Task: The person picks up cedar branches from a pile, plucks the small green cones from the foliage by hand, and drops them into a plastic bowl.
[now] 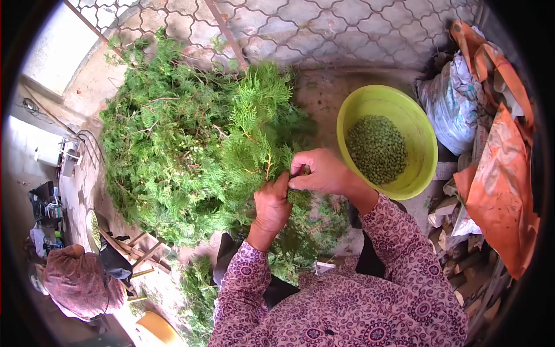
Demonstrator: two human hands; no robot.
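Observation:
My left hand [272,205] grips the stem of a green cypress-like branch [257,124] that stands up from it. My right hand [321,172] is closed with pinched fingertips on the same branch, just above the left hand. Behind the branch lies a big heap of the same green foliage [173,150] on the ground. To the right stands a lime-green plastic bowl [422,136] holding several small green seed cones [376,147]. My sleeves are purple with a swirl pattern.
A patterned paved floor [324,26] runs behind the heap. Orange and white sacks [497,173] and rubble are piled at the right. Another person in a dull red head covering [75,283] sits at the lower left beside wooden sticks [136,254]. More cut sprigs [199,295] lie near my knees.

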